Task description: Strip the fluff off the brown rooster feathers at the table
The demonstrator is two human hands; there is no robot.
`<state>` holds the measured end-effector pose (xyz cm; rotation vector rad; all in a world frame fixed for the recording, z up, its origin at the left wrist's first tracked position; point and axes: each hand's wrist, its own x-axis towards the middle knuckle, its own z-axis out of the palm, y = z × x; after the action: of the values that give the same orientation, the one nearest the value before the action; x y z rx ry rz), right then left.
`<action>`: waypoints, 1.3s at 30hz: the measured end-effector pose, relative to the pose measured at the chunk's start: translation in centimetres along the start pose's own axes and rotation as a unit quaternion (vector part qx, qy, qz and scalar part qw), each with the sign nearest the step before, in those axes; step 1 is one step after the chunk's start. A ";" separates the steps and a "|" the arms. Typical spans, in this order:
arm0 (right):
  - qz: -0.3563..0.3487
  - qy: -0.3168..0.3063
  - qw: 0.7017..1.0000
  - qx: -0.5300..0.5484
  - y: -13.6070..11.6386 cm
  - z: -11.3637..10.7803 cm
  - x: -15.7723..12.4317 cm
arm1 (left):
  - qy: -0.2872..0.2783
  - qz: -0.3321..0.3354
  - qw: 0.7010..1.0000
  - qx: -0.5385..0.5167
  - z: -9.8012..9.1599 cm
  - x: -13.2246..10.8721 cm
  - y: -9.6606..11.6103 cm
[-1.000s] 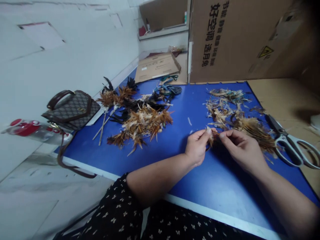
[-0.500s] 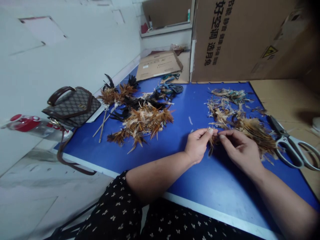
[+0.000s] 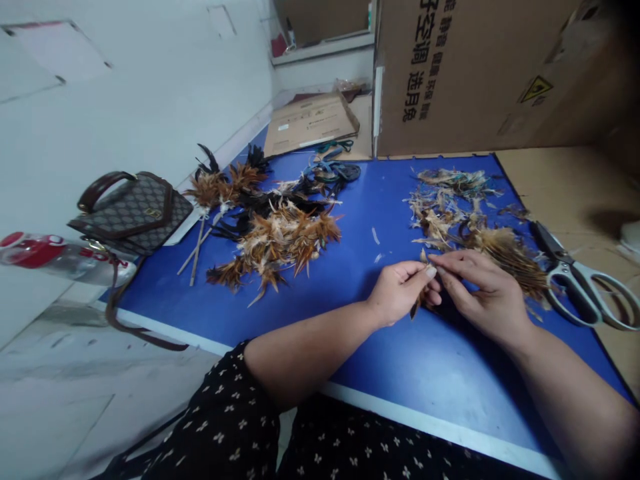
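Note:
Over the blue table (image 3: 350, 333), my left hand (image 3: 400, 291) pinches a small bunch of brown feathers (image 3: 415, 309) between thumb and fingers. The feather tips poke out below and above the fingers. My right hand (image 3: 483, 291) meets it from the right, thumb and forefinger pressed together at the top of the bunch; what they grip there is too small to make out. Just beyond my right hand lies a pile of brown striped feathers (image 3: 505, 253). Behind it are loose, pale feather scraps (image 3: 440, 207). Large scissors (image 3: 575, 277) rest at the right, blades slightly apart.
Brown and black feather bunches (image 3: 280, 233) cover the table's left part, near two thin sticks (image 3: 199, 250). A patterned handbag (image 3: 135, 213) and a bottle (image 3: 65, 257) stand at the left edge. A big cardboard box (image 3: 475, 80) rises behind, beside flattened cardboard (image 3: 310, 123).
My right hand has closed in on my left, and the fingertips now meet at the bunch. The whole view has shifted slightly, so the table's things sit a little further left and higher.

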<state>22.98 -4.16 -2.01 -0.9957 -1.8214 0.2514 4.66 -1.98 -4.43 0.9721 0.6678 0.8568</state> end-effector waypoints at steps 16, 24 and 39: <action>0.136 -0.072 0.986 0.058 -1.4 -1.4 1.2 | -0.068 -0.052 0.996 0.030 -0.7 0.1 -0.5; 0.134 -0.098 0.986 0.029 -0.2 -1.6 1.0 | -0.119 -0.101 0.987 -0.033 -1.3 0.3 0.5; 0.115 0.046 0.992 0.003 -1.7 -1.1 0.3 | 0.048 0.027 0.987 -0.151 -0.6 1.1 1.5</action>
<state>23.01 -5.28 -0.29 -1.1958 -1.6223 0.3454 4.28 -0.40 -3.45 0.6812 0.5738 1.0251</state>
